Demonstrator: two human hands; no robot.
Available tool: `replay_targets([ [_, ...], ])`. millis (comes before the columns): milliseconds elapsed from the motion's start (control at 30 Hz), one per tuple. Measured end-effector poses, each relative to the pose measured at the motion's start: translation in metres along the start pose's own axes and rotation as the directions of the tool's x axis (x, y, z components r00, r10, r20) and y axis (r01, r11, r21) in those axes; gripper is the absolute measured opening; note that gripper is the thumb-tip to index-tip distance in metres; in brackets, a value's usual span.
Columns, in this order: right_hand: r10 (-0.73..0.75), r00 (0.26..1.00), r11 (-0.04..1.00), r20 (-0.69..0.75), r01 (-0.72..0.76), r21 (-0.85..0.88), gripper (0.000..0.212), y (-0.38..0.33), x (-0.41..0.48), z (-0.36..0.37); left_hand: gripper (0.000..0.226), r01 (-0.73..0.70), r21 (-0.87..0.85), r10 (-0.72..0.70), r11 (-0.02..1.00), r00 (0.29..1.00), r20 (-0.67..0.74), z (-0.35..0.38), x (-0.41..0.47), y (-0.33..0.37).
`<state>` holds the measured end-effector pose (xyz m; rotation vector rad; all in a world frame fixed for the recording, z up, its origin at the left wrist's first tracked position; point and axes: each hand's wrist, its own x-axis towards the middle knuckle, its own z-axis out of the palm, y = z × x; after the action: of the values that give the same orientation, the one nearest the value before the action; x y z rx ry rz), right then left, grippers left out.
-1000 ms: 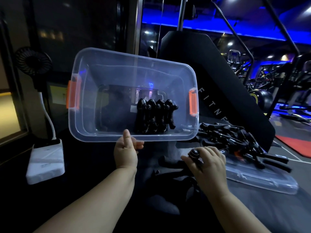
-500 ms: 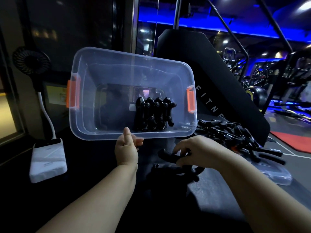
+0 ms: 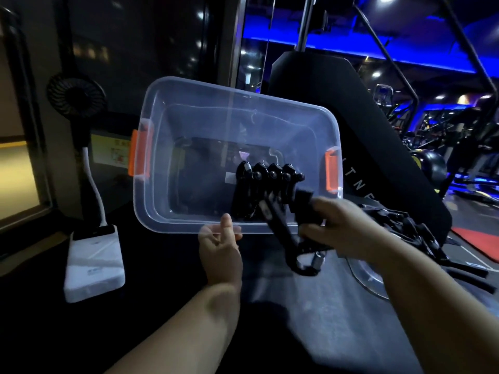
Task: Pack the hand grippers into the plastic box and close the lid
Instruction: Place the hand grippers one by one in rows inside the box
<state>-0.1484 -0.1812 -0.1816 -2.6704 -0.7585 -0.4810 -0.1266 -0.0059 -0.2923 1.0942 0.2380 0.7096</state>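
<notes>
Head view: the left hand [image 3: 220, 252] pinches the near rim of the tipped box [image 3: 189, 125] at frame centre, thumb up. The right hand [image 3: 343, 230], centre right, clenches a gripper [image 3: 280, 230]. Its handles slant up-left, tips apparently just over the rim, beside the packed row [image 3: 264, 184].

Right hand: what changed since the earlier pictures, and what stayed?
The right hand closed on a hand gripper and lifted it up to the plastic box. The left hand still holds the box's near rim; the packed grippers inside stayed put.
</notes>
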Motion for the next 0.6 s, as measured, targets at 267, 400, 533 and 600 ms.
replay_targets([
  [267,0.272,0.936,0.827,-0.222,-0.11,0.551,0.023,-0.013,0.07,0.016,0.024,-0.012,-0.07,0.01,0.998,0.999,-0.033,-0.001,0.007,-0.002],
  [400,0.363,0.912,0.868,-0.193,-0.256,0.426,0.026,-0.021,0.108,0.041,0.032,-0.002,-0.132,-0.011,0.991,0.995,-0.099,-0.001,0.008,-0.006],
  [533,0.395,0.909,0.911,-0.133,-0.369,0.184,0.03,-0.033,0.136,0.069,0.044,-0.001,-0.135,-0.013,0.991,0.995,-0.103,0.0,0.012,-0.01],
  [600,0.406,0.907,0.911,-0.112,-0.392,0.131,0.031,-0.036,0.146,0.081,0.048,0.009,-0.132,-0.024,0.991,0.993,-0.112,0.0,0.013,-0.01],
])
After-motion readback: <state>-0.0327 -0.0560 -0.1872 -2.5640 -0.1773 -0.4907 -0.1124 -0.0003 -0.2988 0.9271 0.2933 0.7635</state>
